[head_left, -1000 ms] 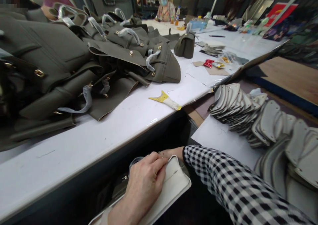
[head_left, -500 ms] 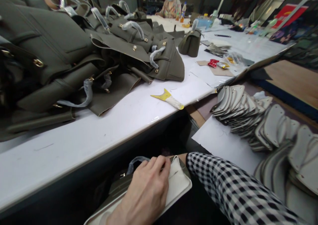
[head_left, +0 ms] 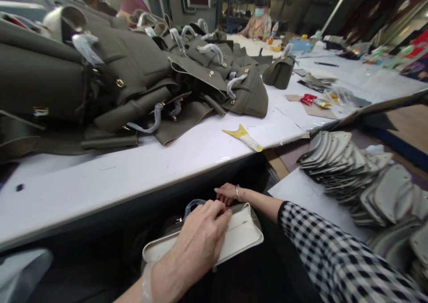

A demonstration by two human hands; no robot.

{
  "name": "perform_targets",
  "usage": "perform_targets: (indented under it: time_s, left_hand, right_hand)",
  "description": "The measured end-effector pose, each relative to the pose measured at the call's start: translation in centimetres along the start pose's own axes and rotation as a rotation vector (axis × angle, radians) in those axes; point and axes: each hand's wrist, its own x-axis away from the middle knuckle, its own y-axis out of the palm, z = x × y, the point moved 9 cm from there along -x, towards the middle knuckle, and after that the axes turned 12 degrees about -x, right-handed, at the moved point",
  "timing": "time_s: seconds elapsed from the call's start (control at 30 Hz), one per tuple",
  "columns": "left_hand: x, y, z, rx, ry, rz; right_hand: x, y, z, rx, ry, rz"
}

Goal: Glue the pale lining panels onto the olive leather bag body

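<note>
A dark grey-green bag with a white panel (head_left: 240,231) facing up lies low in front of me, below the table edge. My left hand (head_left: 202,236) rests across the panel, its fingers bent over the far edge and gripping the bag. Just beyond that edge is my right hand (head_left: 229,193), fingers loosely spread and pointing left, with nothing visible in them; the bag hides its lower side. A plastic-wrapped handle (head_left: 194,206) sticks out at the bag's far side.
Grey-green bags (head_left: 133,57) are heaped on the white table (head_left: 133,173). A yellow-and-white piece (head_left: 245,138) lies near its edge. Stacked grey curved pieces (head_left: 337,160) stand at the right. A masked person (head_left: 261,26) is at the far end, another at the upper left.
My right hand, mostly hidden behind the bag before, has come into sight beyond its far edge. The view has shifted left and up, showing more of the heap. My left hand keeps its grip.
</note>
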Motion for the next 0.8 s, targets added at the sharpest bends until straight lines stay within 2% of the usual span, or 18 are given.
perform_targets:
  time_s: [0.13,0.33,0.47,0.6,0.7,0.8]
  left_hand:
    - [1.7,-0.2,-0.7,-0.042,-0.035,0.023]
    - [2.3,-0.1,-0.1,-0.140,-0.001,0.044]
    - [2.6,-0.2,0.0,-0.078,-0.009,0.072]
    - [3.0,-0.8,-0.2,0.035,-0.014,0.106]
    - [3.2,-1.7,-2.1,0.277,-0.047,0.151]
    - [3.6,-1.1,-7.0,0.568,-0.204,0.119]
  right_hand:
    - [2.0,-0.7,-2.9,0.102,-0.029,0.015]
    - [5.6,2.5,-7.9,0.309,-0.164,0.062]
    - [7.1,4.2,-9.1,0.516,-0.253,0.120]
    - [7.9,4.7,-9.4,0.648,-0.317,0.161]
    - [8.2,4.7,-9.6,0.728,-0.332,0.209]
    - [8.3,5.2,-9.9,0.806,-0.346,0.224]
